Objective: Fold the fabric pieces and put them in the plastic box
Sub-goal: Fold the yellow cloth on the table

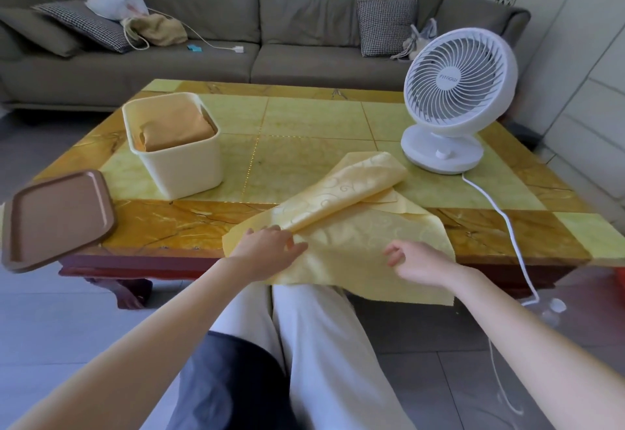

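Observation:
A pale yellow patterned fabric (355, 243) lies on the near edge of the table (304, 118), its front part hanging over the edge onto my lap. Its far corner is folded back toward me in a loose roll. My left hand (267, 245) rests on the fabric at the near end of that fold, fingers laid out almost straight. My right hand (416, 260) hovers over the fabric's right part with fingers loosely curled, holding nothing that I can see. The cream plastic box (182, 175) stands at the table's left and holds a folded tan fabric (176, 128).
A brown lid (57, 216) overhangs the table's near left corner. A white fan (456, 98) stands at the right, and its cord (507, 226) runs off the table's edge to the floor. A grey sofa (304, 40) with cushions and bags is behind the table.

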`<state>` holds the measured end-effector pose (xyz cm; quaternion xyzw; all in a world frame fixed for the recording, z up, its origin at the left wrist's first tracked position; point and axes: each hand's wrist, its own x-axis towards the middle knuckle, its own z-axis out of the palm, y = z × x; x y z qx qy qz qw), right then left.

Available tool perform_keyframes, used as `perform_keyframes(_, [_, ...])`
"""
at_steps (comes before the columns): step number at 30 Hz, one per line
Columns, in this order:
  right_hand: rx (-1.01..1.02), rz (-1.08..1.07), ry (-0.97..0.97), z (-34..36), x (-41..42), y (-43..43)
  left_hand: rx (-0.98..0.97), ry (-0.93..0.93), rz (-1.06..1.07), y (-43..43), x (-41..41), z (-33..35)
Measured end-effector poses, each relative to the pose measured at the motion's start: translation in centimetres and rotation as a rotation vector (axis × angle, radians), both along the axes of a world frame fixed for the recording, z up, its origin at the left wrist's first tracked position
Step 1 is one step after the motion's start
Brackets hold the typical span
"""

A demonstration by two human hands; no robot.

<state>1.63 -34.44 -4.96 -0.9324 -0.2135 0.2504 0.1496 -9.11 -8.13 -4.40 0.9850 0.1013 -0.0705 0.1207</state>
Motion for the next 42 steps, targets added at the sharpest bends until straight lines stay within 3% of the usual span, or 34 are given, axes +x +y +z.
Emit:
perform_keyframes(4, [0.159, -0.069, -0.169, 0.3, 1.9, 1.8, -0.059, -0.111, 0.015, 0.1, 2.7, 1.2])
perform_keyframes(11, [0.132, -0.027, -0.226, -0.7, 6.0, 5.8, -0.141, -0.138, 0.045, -0.8, 9.8, 1.3])
perform_keyframes(16, [0.102, -0.049, -0.208, -2.4, 7.9, 8.1, -0.247, -0.075, 0.085, -1.4, 14.8, -0.5])
perform_keyframes(23, [0.011, -0.165, -0.338, -4.1, 7.8, 9.1, -0.371, 0.013, 0.148, -1.7, 18.5, -2.7])
perform_keyframes(36, [-0.079, -0.187, -0.406, -3.2, 7.4, 9.2, -0.247, -0.073, 0.114, -1.7, 17.6, -3.7])
perform_keyframes(42, [-0.152, -0.137, -0.478, -2.6, 7.8, 9.4, -0.187, -0.251, 0.333, 4.5, 15.6, -0.4])
